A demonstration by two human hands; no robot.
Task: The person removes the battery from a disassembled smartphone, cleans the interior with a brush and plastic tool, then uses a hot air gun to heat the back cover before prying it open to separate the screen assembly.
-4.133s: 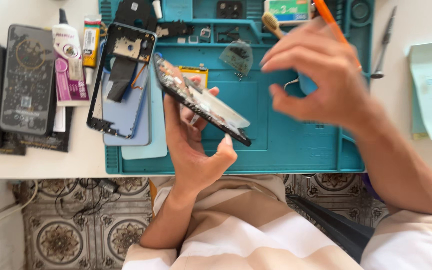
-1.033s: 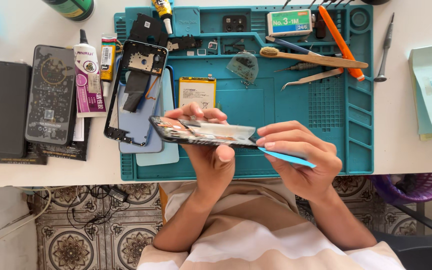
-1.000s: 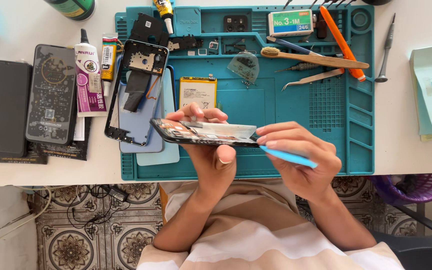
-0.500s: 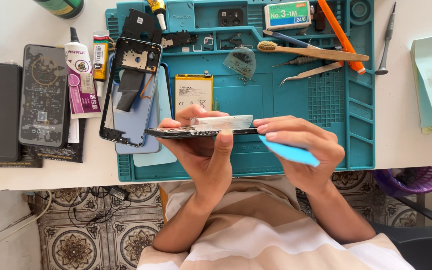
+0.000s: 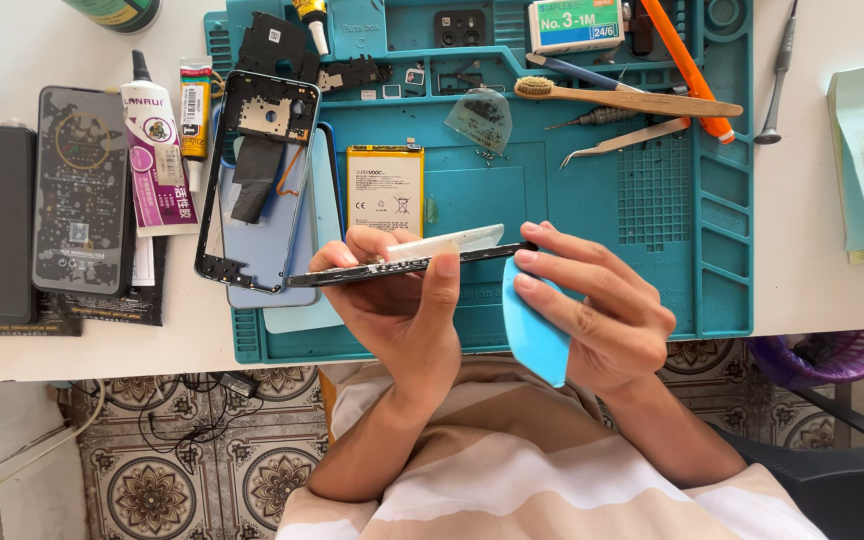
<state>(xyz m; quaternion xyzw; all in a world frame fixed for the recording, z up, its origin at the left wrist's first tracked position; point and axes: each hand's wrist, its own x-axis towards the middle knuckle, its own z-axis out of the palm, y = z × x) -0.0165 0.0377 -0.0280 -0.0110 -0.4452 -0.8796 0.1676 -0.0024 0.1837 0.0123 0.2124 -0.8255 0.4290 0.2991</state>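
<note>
Phone (image 5: 402, 265) held edge-up over mat (image 5: 572, 230), left hand (image 5: 402, 310) clamped round it for steadiness; right hand (image 5: 592, 310) pinching blue pick (image 5: 532, 325) at its end, angled for prying. Battery (image 5: 384, 190) parked just beyond.

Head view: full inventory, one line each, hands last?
work mat: 1, teal, table centre
phone screen panel: 1, black, edge-on in left hand
pry card: 1, blue, in right hand
battery: 1, yellow-white, on mat
phone frame: 1, black, mat's left edge
toothbrush: 1, wooden, upper mat
tweezers: 1, metal, below toothbrush
glue tube: 1, white-purple, left of mat
left hand: grips panel
right hand: holds card at panel's end
</note>
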